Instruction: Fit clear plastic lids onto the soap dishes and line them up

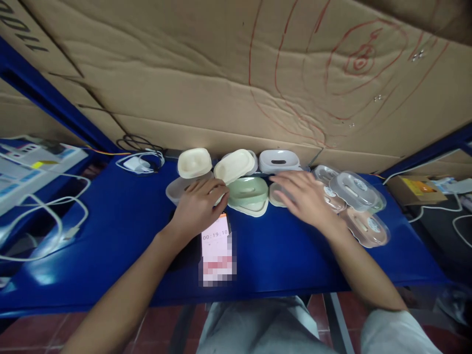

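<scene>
My left hand [201, 204] lies over a translucent cover [175, 191], its fingers stretched out and its thumb apart. A cream edge shows between thumb and fingers, but I see no grip on it. Beside it, a green soap dish [249, 191] rests on a cream tray [256, 210]. My right hand [302, 196] is open, fingers spread over a beige piece [277, 195] that they partly hide. Behind the hands sit a cream dish [194, 163], a tilted cream tray [235, 166] and a pale grey soap dish [279, 161] with a dark slot.
Several lidded soap dishes [359, 191] are piled to the right on the blue table [121, 236]. A phone [217, 246] showing a timer lies in front of my left hand. A white charger [138, 164] and cables lie left; a cardboard wall [177, 73] stands behind.
</scene>
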{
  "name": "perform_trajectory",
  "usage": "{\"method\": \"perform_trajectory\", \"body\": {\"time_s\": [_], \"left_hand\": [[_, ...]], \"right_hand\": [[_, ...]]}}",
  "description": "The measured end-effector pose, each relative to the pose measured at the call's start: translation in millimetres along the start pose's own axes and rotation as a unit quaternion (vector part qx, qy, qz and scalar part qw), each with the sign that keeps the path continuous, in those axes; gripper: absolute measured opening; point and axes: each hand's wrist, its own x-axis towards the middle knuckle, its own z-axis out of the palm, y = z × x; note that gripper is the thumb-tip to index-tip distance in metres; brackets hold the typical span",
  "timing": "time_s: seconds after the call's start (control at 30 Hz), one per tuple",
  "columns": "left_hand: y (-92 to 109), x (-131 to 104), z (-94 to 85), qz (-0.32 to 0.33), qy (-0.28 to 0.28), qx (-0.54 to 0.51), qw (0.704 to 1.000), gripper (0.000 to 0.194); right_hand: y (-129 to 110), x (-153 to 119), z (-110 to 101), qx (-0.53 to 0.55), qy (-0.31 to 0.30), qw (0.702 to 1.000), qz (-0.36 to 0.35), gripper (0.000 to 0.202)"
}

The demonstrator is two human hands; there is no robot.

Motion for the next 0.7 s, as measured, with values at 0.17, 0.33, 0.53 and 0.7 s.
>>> {"method": "perform_trajectory", "body": {"time_s": [0.17, 0.33, 0.53, 0.7], "left_hand": [[-1, 1, -0.1, 0.01, -0.006, 0.004, 1.0, 0.02], [6, 3, -0.2, -0.001, -0.015, -0.041, 0.999, 0.018], [35, 6, -16.0, -0.094, -0.05, -0.347, 0.932, 0.048], [43, 3, -12.8, -0.147, -0.051, -0.556, 0.816, 0.118]], "right_hand": [[91, -97, -45, -0.134, 0.007, 0.966, 0.219, 0.072], [156, -140, -60, -0.051, -0.094, 0.929, 0.354, 0.084], [111, -106, -60, 0.003, 0.039, 0.966, 0.255, 0.077], [25, -27, -41, 0.161, -0.031, 0.986, 0.031, 0.086]]}}
